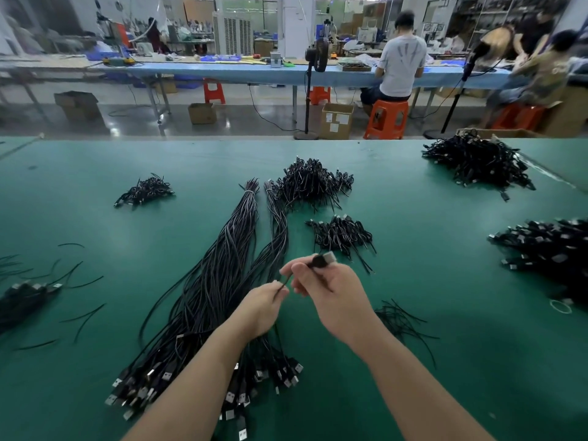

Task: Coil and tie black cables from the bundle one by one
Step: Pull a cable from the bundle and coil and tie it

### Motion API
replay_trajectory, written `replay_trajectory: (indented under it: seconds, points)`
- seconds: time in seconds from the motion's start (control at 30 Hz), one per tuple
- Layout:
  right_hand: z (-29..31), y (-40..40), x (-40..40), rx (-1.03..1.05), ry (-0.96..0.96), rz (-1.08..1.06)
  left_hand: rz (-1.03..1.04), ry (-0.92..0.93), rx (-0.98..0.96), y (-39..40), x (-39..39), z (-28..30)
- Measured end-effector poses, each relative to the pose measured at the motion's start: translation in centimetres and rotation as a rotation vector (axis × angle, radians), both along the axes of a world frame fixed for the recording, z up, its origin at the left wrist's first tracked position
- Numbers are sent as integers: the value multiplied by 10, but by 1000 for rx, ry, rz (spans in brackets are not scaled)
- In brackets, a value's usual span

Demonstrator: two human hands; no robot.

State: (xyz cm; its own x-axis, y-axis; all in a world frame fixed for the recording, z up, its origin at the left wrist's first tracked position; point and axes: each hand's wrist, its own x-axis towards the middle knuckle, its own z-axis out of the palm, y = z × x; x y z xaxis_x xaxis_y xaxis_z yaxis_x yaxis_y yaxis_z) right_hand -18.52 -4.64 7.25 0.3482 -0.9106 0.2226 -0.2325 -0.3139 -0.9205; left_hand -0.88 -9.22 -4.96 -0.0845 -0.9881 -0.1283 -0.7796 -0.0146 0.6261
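- Black cable (288, 279): your right hand (331, 292) pinches its plug end, your left hand (261, 308) pinches the wire just below, both above the green table (445, 361).
- Long bundle (222, 281): lies beneath your left forearm, plugs toward you.
- Coiled piles (310, 183): beyond your hands, open mat between them.
- Cardboard box (336, 120): its label is unreadable.

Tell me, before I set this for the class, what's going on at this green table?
A person is working through black USB cables. The right hand grips one cable at its plug end, and the left hand pinches its wire lower down, above the long loose bundle on the green table. Piles of already coiled cables lie farther back.
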Motion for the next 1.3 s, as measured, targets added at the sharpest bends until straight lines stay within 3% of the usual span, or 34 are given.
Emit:
replay_trajectory:
  seconds: [0.17, 0.37, 0.47, 0.53, 0.6, 0.67, 0.73, 0.8, 0.93, 1.1, 1.17, 1.3]
  points:
    - [41, -6, -11, -8, -256, -34, 71, 69, 87, 9, 6, -12]
    - [84, -28, -37, 52, -560, -206, 38, 4, 112, 15, 11, -9]
    - [91, -40, -49, 79, -508, -247, -47, -119, 222, 19, 14, 7]
    - [85, -46, -49, 146, -324, -219, -31, -181, 189, 19, 9, 28]
    - [72, -47, -43, 159, -65, -179, 40, -24, 27, 18, 1, 51]
    - [57, -44, -37, 153, 126, -146, 105, 355, -71, 22, -12, 80]
    - [46, -39, -29, 157, 204, -112, 52, 663, -69, 25, -27, 104]
    - [37, -37, -24, 177, 178, -69, -42, 820, -47, 30, -41, 121]
    - [33, -33, -22, 316, 34, 11, -99, 936, -30, 38, -55, 133]
    - [36, -35, -28, 334, -44, -23, -33, 827, -143, 41, -56, 129]
    - [39, -35, -29, 316, -168, -101, -15, 805, -142, 42, -56, 128]
    - [39, -37, -31, 237, -183, -125, -23, 766, -116, 44, -58, 129]
